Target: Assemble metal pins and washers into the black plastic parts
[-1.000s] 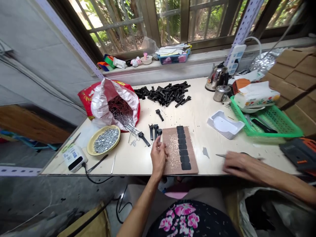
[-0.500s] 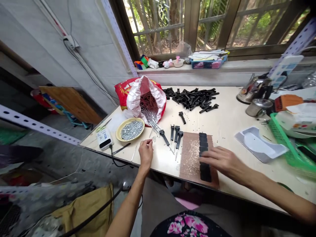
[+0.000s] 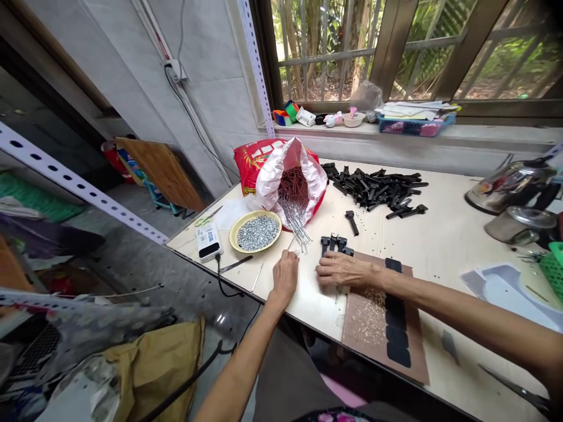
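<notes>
My right hand [image 3: 345,271] curls over a small group of black plastic pieces [image 3: 333,242], which have thin metal rods; their heads show above its fingers. The fingers look closed around at least one piece, but the grip is partly hidden. Beside the metal rods [image 3: 299,233], my left hand [image 3: 285,274] is closed, thumb and fingertips together. What it may pinch is too small to tell. A brown board [image 3: 367,328] under my right forearm carries light crumbs and a column of black pads [image 3: 398,337]. One separate black piece [image 3: 352,223] lies farther back.
A red bag [image 3: 255,157] of screws or rods lies open behind a yellow bowl [image 3: 233,239] of small metal parts. A heap of black pieces [image 3: 378,186] is at the back. A white device [image 3: 208,239], scissors [image 3: 514,387] and a kettle [image 3: 505,187] also stand or lie around.
My right hand has moved left from the black pads to the upright group of black pieces. A tilted piece now appears to be with that group. The view has turned right.
</notes>
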Tool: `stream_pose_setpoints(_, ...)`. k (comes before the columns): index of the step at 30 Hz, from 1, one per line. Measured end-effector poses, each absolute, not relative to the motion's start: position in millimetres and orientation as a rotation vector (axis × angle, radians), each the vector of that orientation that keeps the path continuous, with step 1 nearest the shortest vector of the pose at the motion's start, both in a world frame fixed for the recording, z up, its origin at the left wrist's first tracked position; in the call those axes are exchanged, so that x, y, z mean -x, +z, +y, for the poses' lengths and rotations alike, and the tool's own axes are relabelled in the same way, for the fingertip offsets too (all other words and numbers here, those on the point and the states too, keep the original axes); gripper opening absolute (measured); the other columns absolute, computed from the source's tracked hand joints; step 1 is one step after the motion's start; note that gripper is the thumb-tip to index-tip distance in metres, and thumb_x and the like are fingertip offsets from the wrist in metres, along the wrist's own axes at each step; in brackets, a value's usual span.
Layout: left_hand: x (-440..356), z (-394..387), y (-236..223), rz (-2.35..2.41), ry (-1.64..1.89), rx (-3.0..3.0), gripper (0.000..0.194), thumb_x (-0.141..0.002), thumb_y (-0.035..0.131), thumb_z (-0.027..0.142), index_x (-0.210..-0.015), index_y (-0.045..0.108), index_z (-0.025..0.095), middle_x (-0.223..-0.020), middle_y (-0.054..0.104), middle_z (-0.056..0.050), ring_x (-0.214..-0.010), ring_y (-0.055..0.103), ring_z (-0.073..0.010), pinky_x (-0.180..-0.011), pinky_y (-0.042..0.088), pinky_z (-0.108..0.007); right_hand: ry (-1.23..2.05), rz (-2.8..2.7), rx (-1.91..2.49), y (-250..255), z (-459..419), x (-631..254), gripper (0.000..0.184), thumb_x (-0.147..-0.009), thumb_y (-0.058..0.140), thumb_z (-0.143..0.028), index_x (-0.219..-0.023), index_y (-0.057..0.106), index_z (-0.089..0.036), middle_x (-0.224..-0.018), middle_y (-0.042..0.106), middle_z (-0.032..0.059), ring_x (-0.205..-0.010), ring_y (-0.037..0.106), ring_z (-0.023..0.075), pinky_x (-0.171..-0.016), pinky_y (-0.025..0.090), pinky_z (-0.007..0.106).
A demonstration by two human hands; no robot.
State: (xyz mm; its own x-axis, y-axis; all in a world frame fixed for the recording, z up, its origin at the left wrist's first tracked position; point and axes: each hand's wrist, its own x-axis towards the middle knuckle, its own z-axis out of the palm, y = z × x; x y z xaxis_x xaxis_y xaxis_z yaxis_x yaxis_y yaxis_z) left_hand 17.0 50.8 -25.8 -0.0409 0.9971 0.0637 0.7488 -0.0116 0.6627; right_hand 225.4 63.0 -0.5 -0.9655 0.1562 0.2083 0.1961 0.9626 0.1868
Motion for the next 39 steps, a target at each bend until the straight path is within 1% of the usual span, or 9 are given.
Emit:
stream_pose_setpoints(3, -15.4, 53.4, -27.1, 1.773, 0.894, -1.665, 0.008, -0.083, 0.051, 0.016, -0.079, 0.057, 0.019, -0.093, 0.056, -0.007, -0.079, 0.056, -0.0188, -0.074, 0.041, -0.03, -0.196, -2.701, 0.336, 15.7, 66.9, -218.6, 0.02, -0.094, 0.038, -0.013, -0.097, 0.056, -0.02, -0.103, 0.061, 0.0051, -0.098, 0.05, 0.017, -0.086, 0.04, 0.035)
stream_pose_setpoints(5, -12.7, 53.3, -27.1, 1.74, 0.966, -1.586, 0.006, -0.082, 0.052, 0.016, -0.077, 0.055, 0.019, -0.09, 0.055, -0.006, -0.076, 0.055, -0.0178, -0.072, 0.041, -0.03, -0.068, -2.458, 0.521, 27.2, 64.0, -213.2, 0.02, -0.095, 0.037, -0.016, -0.1, 0.056, -0.019, -0.101, 0.062, 0.0064, -0.102, 0.051, 0.0188, -0.087, 0.041, 0.036)
stream_pose_setpoints(8, -9.7, 51.9, -23.6, 1.634, 1.071, -1.414, 0.009, -0.083, 0.053, 0.024, -0.076, 0.053, 0.019, -0.079, 0.055, -0.003, -0.066, 0.054, -0.0148, -0.062, 0.042, -0.027, 0.199, -2.172, 0.849, 38.3, 52.9, -204.3, 0.022, -0.097, 0.036, -0.021, -0.107, 0.055, -0.018, -0.092, 0.06, 0.0066, -0.086, 0.056, 0.0164, -0.076, 0.047, 0.031)
stream_pose_setpoints(12, -12.4, 48.5, -10.5, 1.397, 1.132, -1.149, 0.028, -0.083, 0.051, 0.043, -0.076, 0.052, 0.016, -0.062, 0.054, 0.0, -0.048, 0.048, -0.0094, -0.049, 0.041, -0.023, 0.413, -2.119, 1.045, 33.9, 39.0, -194.7, 0.024, -0.096, 0.039, -0.024, -0.11, 0.058, -0.02, -0.09, 0.056, 0.0053, -0.076, 0.057, 0.0134, -0.067, 0.048, 0.025)
stream_pose_setpoints(15, -19.1, 42.7, 2.6, 1.248, 1.158, -1.016, 0.032, -0.076, 0.063, 0.044, -0.076, 0.054, 0.014, -0.069, 0.059, -0.003, -0.054, 0.053, -0.0079, -0.055, 0.047, -0.023, 0.422, -2.126, 1.08, 26.3, 33.3, -191.8, 0.023, -0.094, 0.044, -0.025, -0.107, 0.061, -0.02, -0.087, 0.055, 0.0046, -0.074, 0.057, 0.0134, -0.067, 0.048, 0.025)
stream_pose_setpoints(20, -36.8, 29.1, 18.7, 0.965, 1.218, -0.557, 0.026, -0.064, 0.078, 0.024, -0.08, 0.061, 0.012, -0.069, 0.061, -0.001, -0.058, 0.056, -0.0058, -0.06, 0.05, -0.019, 0.354, -2.105, 1.19, 31.7, 22.7, -196.2, 0.021, -0.094, 0.045, -0.027, -0.098, 0.064, -0.018, -0.084, 0.055, 0.0042, -0.074, 0.056, 0.0128, -0.067, 0.046, 0.023)
stream_pose_setpoints(27, -60.2, 18.0, 28.1, 0.898, 1.299, -0.529, 0.026, -0.062, 0.079, 0.021, -0.079, 0.064, 0.01, -0.068, 0.063, -0.001, -0.059, 0.058, -0.0063, -0.061, 0.05, -0.02, 0.129, -2.112, 1.35, 47.4, 4.4, -205.3, 0.021, -0.094, 0.045, -0.028, -0.093, 0.064, -0.02, -0.082, 0.054, 0.0026, -0.066, 0.053, 0.0111, -0.058, 0.04, 0.021)
stream_pose_setpoints(34, -74.5, 11.6, 36.0, 0.89, 1.297, -0.585, 0.032, -0.055, 0.083, 0.021, -0.078, 0.065, 0.009, -0.065, 0.063, 0.0, -0.057, 0.058, -0.0065, -0.061, 0.05, -0.02, 0.083, -1.99, 1.377, 42.3, -7.9, -210.1, 0.01, -0.089, 0.049, -0.017, -0.091, 0.058, -0.016, -0.086, 0.057, 0.0052, -0.075, 0.056, 0.0159, -0.067, 0.044, 0.026)
stream_pose_setpoints(39, -84.2, 9.6, 35.4, 0.855, 1.281, -0.643, 0.031, -0.057, 0.082, 0.022, -0.079, 0.066, 0.008, -0.064, 0.063, 0.0, -0.055, 0.057, -0.0056, -0.06, 0.049, -0.019, 0.119, -1.974, 1.457, 46.4, -18.6, -219.0, 0.015, -0.093, 0.045, -0.021, -0.089, 0.058, -0.017, -0.087, 0.059, 0.0056, -0.073, 0.056, 0.0153, -0.065, 0.043, 0.026)
